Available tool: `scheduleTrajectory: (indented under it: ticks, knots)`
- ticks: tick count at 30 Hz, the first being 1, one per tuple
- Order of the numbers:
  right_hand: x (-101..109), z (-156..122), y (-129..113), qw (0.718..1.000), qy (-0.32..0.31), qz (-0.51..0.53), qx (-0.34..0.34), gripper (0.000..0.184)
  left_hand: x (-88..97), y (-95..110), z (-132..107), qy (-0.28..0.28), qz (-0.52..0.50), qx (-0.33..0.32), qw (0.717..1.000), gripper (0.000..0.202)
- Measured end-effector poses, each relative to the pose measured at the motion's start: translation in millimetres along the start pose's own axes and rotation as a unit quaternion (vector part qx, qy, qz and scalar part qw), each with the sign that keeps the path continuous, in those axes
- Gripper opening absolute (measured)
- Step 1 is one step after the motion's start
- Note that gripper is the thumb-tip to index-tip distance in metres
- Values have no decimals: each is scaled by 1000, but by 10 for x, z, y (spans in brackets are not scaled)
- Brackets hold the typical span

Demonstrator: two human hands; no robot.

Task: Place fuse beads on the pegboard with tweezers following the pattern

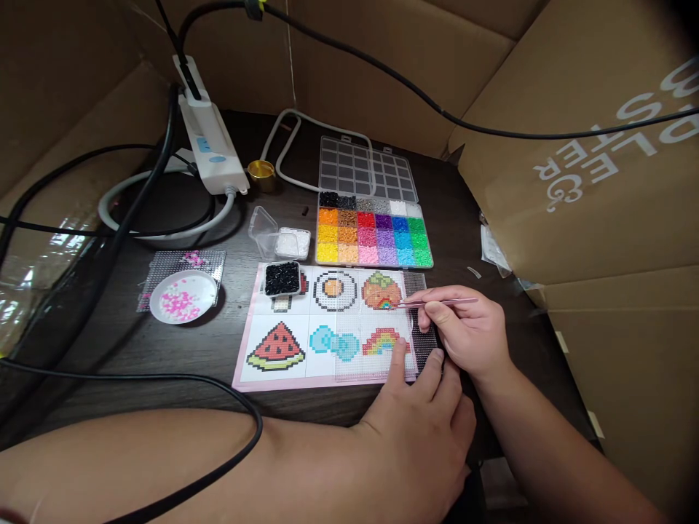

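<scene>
My right hand (468, 331) grips thin metal tweezers (437, 301), their tip over the strawberry picture on the pattern sheet (284, 367). A clear pegboard (360, 364) lies over the sheet's right part, with a few beads set near the strawberry. My left hand (418, 429) rests at the sheet's front right corner, index finger pressing the pegboard by the rainbow picture. A small tray of black beads (282, 279) sits on the sheet's upper left.
An open bead box (373, 231) with many colours stands behind the sheet. A white dish of pink beads (183, 296) lies left on another pegboard. A tub of white beads (293, 242), power strip (210, 142), cables and cardboard walls (601, 167) surround the table.
</scene>
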State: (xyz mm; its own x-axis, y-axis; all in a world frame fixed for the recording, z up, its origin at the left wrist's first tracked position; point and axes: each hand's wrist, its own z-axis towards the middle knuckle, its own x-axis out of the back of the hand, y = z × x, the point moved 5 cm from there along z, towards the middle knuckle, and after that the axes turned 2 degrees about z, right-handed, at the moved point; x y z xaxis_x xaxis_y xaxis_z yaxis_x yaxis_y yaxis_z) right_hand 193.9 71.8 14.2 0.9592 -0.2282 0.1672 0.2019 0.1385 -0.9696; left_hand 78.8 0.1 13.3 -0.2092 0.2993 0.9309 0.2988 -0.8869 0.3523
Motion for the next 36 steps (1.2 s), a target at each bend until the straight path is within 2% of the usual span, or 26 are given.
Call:
scheduleTrajectory:
  ticks: [17,21,23,26,29,36]
  knots:
    - [21,-19,19,1000,4,17,2,11,15,-4,0,-3,7,2,1000,54]
    - [70,13,77,994,19,102,-16,7,21,-4,-6,-5,7,-1,1000,54]
    - [111,58,102,981,34,187,-43,4,16,-2,-10,-2,6,-3,1000,55]
    - [160,137,139,948,55,291,-118,10,2,-3,-9,-1,6,-3,1000,56]
    - [181,203,148,921,62,345,-171,14,-10,-6,-3,-3,14,-3,1000,56]
    - [134,256,235,866,87,433,-234,12,-29,-10,-15,-3,22,2,1000,57]
